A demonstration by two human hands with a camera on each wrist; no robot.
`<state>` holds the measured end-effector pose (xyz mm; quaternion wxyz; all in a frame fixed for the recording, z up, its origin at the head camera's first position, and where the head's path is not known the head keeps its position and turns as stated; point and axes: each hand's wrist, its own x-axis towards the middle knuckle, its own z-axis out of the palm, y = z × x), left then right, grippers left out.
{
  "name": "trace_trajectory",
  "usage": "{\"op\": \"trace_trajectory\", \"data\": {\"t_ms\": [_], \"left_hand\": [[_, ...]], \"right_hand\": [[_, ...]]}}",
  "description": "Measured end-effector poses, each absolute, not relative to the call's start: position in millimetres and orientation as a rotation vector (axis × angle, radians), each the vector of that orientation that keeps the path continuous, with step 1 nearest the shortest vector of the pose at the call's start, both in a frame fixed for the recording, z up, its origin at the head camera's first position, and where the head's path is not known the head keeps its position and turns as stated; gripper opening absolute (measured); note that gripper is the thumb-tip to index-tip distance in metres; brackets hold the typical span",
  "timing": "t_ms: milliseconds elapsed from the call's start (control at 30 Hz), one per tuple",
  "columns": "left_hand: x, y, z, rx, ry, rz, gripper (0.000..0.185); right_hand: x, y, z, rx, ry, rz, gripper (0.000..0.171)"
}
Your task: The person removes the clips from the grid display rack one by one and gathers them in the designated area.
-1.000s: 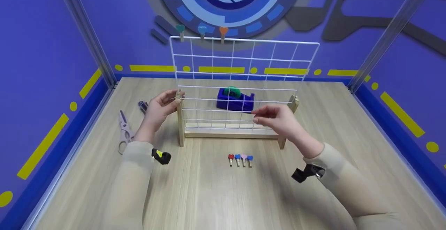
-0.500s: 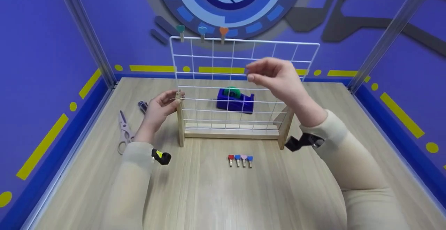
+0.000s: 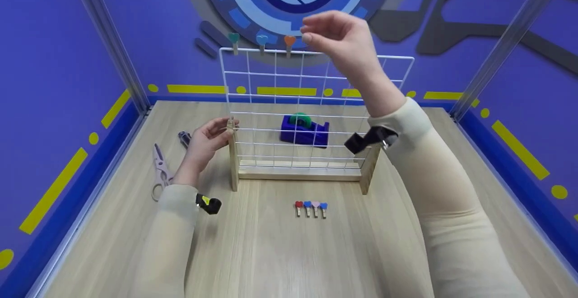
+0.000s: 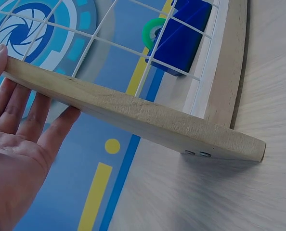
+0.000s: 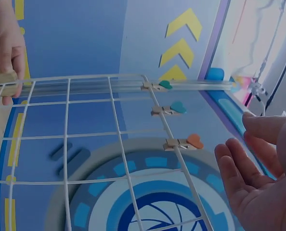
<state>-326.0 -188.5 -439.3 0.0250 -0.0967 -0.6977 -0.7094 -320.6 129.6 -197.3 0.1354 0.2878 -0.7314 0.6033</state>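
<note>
My left hand [image 3: 205, 142] holds the upper end of the left wooden post [image 4: 133, 108] of a white wire grid rack [image 3: 271, 94], thumb on one side and fingers on the other. My right hand [image 3: 345, 40] is raised at the grid's top bar, right of three heart clothespins clipped there: a green clothespin [image 5: 160, 86], a light blue clothespin [image 5: 172, 109] and an orange clothespin [image 5: 185, 143]. In the right wrist view its fingers are loosely bent, thumb apart, with nothing between them. On the table before the rack lie a red clothespin [image 3: 298, 208], a pink clothespin [image 3: 315, 208] and blue ones.
A blue tape dispenser [image 3: 305, 131] with a green roll stands behind the grid. Scissors [image 3: 161, 169] and a dark-handled tool [image 3: 184, 138] lie left of the rack, close to my left forearm. Blue printed walls surround the wooden table [image 3: 280, 253].
My right hand has risen from in front of the grid's lower part to its top bar, near the orange clothespin. The left hand has stayed on the post.
</note>
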Motion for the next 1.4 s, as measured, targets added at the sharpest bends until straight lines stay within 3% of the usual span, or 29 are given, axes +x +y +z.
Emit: {"op": "trace_trajectory", "data": {"t_ms": [667, 1400], "left_hand": [[-324, -188, -438, -0.308, -2.136, -2.22, 0.047], [-326, -188, -441, -0.312, -2.136, -2.208, 0.046]], "right_hand": [[-342, 106, -189, 0.57, -2.626, 1.315, 0.033], [-344, 107, -203, 0.634, -2.352, 1.439, 0.017]]}}
